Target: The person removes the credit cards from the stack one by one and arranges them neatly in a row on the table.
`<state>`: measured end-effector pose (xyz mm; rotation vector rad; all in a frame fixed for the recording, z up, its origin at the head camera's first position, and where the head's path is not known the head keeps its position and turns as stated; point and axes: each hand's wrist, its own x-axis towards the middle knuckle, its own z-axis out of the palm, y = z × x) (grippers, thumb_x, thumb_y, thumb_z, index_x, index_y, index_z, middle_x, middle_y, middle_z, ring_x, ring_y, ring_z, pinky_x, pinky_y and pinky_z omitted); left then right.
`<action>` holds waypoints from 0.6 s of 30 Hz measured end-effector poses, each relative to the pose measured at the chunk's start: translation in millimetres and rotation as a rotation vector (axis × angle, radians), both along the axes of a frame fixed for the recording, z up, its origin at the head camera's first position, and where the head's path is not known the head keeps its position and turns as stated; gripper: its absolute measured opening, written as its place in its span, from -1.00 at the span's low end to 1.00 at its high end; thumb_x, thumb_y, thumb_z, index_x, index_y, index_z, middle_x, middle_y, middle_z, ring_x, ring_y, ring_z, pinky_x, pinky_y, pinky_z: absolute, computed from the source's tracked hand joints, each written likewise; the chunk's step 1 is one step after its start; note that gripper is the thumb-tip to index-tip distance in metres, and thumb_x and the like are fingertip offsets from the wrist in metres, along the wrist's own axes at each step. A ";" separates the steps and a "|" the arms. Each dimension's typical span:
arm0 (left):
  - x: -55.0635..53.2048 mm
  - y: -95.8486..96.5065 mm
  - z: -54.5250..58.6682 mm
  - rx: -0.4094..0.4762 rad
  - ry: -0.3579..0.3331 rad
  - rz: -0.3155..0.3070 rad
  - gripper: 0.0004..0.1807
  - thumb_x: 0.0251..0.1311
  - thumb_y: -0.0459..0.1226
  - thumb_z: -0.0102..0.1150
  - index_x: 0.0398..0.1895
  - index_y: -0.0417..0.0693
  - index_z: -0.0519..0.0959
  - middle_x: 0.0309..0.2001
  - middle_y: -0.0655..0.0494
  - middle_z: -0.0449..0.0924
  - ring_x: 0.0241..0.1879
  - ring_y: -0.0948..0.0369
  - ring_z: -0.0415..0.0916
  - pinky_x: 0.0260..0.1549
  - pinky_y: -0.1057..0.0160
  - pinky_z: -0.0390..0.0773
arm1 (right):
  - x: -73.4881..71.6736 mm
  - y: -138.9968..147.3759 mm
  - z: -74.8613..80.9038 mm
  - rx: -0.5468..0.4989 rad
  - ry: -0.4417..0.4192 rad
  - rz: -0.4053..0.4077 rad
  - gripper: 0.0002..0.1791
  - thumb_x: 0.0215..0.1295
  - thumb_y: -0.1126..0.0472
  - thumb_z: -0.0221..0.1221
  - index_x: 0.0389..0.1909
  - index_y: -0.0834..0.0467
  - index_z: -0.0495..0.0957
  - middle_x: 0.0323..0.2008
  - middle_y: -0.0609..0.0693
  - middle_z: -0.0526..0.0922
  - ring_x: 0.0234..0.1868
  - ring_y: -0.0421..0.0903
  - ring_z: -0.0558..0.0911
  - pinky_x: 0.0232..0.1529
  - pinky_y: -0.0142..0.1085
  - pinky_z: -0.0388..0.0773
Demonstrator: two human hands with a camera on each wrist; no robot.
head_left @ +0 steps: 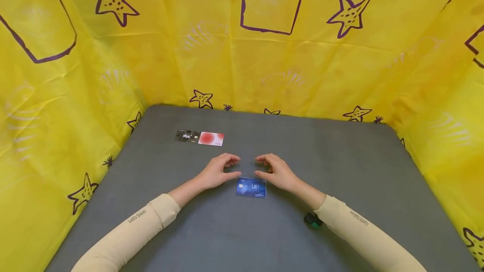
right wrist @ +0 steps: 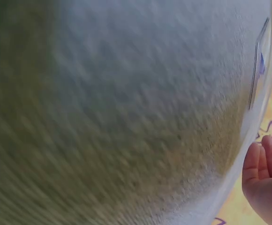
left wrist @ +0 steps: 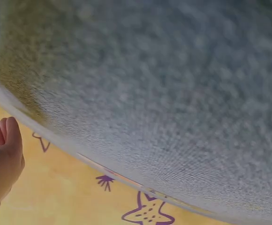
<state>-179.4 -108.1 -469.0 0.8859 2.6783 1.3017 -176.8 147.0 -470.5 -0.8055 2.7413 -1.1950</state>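
Note:
A blue VIP card (head_left: 251, 187) lies on the grey table near the middle of the head view. Just beyond its left corner is my left hand (head_left: 219, 170), fingers loosely bent and holding nothing. My right hand (head_left: 277, 172) mirrors it by the card's right corner, also holding nothing, with a gap between the two. Both thumbs come close to the card's far edge; whether they touch it I cannot tell. In the left wrist view the left hand (left wrist: 3, 159) shows at the left edge. The right wrist view has the right hand (right wrist: 267, 173) at lower right.
Farther back on the left, a black Vip card (head_left: 187, 136) and a red and white card (head_left: 211, 138) lie side by side on the grey table (head_left: 340, 150). A dark strap piece (head_left: 313, 220) shows under the right forearm. Yellow patterned cloth (head_left: 227, 62) surrounds the table's back and sides.

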 end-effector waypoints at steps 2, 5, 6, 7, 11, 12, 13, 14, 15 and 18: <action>2.2 1.8 0.4 -0.007 0.002 -0.013 -0.53 0.12 -0.24 0.38 0.06 -0.28 0.53 -0.07 -0.13 0.57 -0.05 0.00 0.53 0.02 0.08 0.52 | 3.1 1.3 -0.2 0.014 0.004 0.001 -0.52 0.22 0.10 0.33 0.12 0.19 0.53 -0.05 0.07 0.58 -0.09 -0.01 0.49 -0.15 -0.19 0.49; 5.5 3.8 0.1 -0.037 0.009 -0.021 -0.51 0.11 -0.22 0.39 0.07 -0.28 0.53 -0.06 -0.11 0.57 -0.04 0.03 0.53 0.03 0.08 0.51 | 7.2 2.9 -0.7 0.032 0.015 0.003 -0.52 0.22 0.10 0.33 0.12 0.19 0.53 -0.06 0.05 0.58 -0.10 -0.03 0.48 -0.15 -0.22 0.48; 6.6 4.3 -0.1 -0.047 0.011 -0.024 -0.51 0.11 -0.21 0.39 0.07 -0.27 0.54 -0.06 -0.09 0.57 -0.03 0.04 0.53 0.03 0.08 0.50 | 8.5 3.4 -0.9 0.036 0.019 0.004 -0.52 0.22 0.09 0.33 0.12 0.19 0.53 -0.06 0.05 0.58 -0.11 -0.04 0.48 -0.16 -0.23 0.47; 7.9 4.7 -0.1 -0.056 0.014 -0.028 -0.50 0.11 -0.20 0.40 0.07 -0.27 0.54 -0.06 -0.09 0.57 -0.03 0.04 0.53 0.03 0.08 0.50 | 9.7 3.8 -1.1 0.038 0.023 0.006 -0.52 0.22 0.10 0.34 0.12 0.19 0.53 -0.06 0.04 0.58 -0.12 -0.04 0.48 -0.16 -0.23 0.46; 12.0 5.8 -1.3 -0.081 0.041 -0.050 -0.50 0.10 -0.19 0.40 0.06 -0.26 0.55 -0.06 -0.08 0.57 -0.03 0.05 0.52 0.02 0.07 0.49 | 14.9 6.0 -2.0 0.026 0.041 0.017 -0.53 0.21 0.11 0.34 0.10 0.20 0.54 -0.08 0.05 0.58 -0.14 -0.03 0.48 -0.18 -0.24 0.45; 13.0 5.8 -1.5 -0.082 0.047 -0.056 -0.51 0.10 -0.20 0.41 0.06 -0.26 0.55 -0.07 -0.08 0.57 -0.04 0.05 0.52 0.02 0.07 0.49 | 16.3 6.6 -2.3 0.022 0.043 0.020 -0.53 0.20 0.11 0.34 0.09 0.20 0.54 -0.09 0.06 0.58 -0.14 -0.02 0.49 -0.18 -0.24 0.46; 13.9 5.7 -1.8 -0.086 0.054 -0.061 -0.51 0.09 -0.20 0.41 0.05 -0.26 0.55 -0.07 -0.08 0.57 -0.04 0.05 0.52 0.02 0.06 0.49 | 17.6 7.3 -2.5 0.018 0.043 0.021 -0.53 0.20 0.11 0.35 0.09 0.20 0.54 -0.09 0.06 0.59 -0.14 -0.02 0.49 -0.18 -0.24 0.46; 14.9 5.8 -2.0 -0.089 0.057 -0.065 -0.51 0.09 -0.20 0.41 0.05 -0.25 0.55 -0.07 -0.08 0.57 -0.04 0.05 0.52 0.02 0.06 0.49 | 19.0 7.9 -2.8 0.014 0.043 0.022 -0.54 0.20 0.11 0.35 0.09 0.20 0.54 -0.09 0.06 0.59 -0.14 -0.03 0.49 -0.17 -0.24 0.46; 15.8 5.8 -2.1 -0.093 0.060 -0.069 -0.51 0.08 -0.19 0.41 0.05 -0.25 0.55 -0.07 -0.07 0.57 -0.04 0.05 0.52 0.02 0.06 0.48 | 20.1 8.8 -3.5 0.009 0.043 0.023 -0.54 0.20 0.11 0.35 0.08 0.20 0.55 -0.09 0.05 0.59 -0.14 -0.03 0.49 -0.18 -0.25 0.46; 19.1 5.9 -2.2 -0.118 0.063 -0.078 -0.49 0.08 -0.17 0.42 0.05 -0.23 0.55 -0.06 -0.05 0.56 -0.03 0.07 0.50 0.03 0.06 0.47 | 23.8 11.1 -4.8 0.004 0.044 0.027 -0.55 0.19 0.11 0.36 0.07 0.20 0.56 -0.09 0.04 0.59 -0.15 -0.05 0.48 -0.19 -0.27 0.45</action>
